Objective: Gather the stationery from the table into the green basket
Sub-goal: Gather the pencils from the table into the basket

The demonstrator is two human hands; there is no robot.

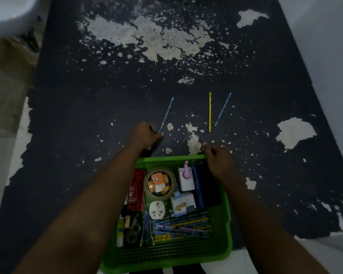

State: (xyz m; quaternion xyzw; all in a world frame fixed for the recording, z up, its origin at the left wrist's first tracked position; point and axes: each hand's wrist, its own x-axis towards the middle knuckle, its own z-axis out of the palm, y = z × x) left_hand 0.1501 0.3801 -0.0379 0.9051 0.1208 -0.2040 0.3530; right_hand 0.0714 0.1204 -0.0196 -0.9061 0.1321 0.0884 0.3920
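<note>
Obs: green plastic mesh basket (166,258) sits at near edge of dark table w/ flaking paint (77,115), close to the person, prob. so each carry is short. Already well filled: brown tape roll (172,182), white plug (156,209), and a bundle of pencils (180,226) laid flat along the near side, lengthwise so they fit.

Not yet in basket: 3 items, all beyond its far rim.
- left blue-patterned pencil (166,114), lying slanted
- thin yellow pencil (210,112), and just beside it, not touching, the right blue-patterned pencil (223,108)

L hand (147,135): fingers curled, thumb and fingertips meeting at near tip of left blue-patterned pencil. Reads as a pinch on that tip; pencil lies flat on table. Near tip is the closest part to reach, hence grip there (judgement).

R hand (218,157): lies over far-right corner of basket rim, fingers bent. Can't tell if clamped on rim or just resting. Prob. steadies the basket, and it's near the other 2 pencils.

Est. progress: nearly done, 3 pencils to go.
</note>
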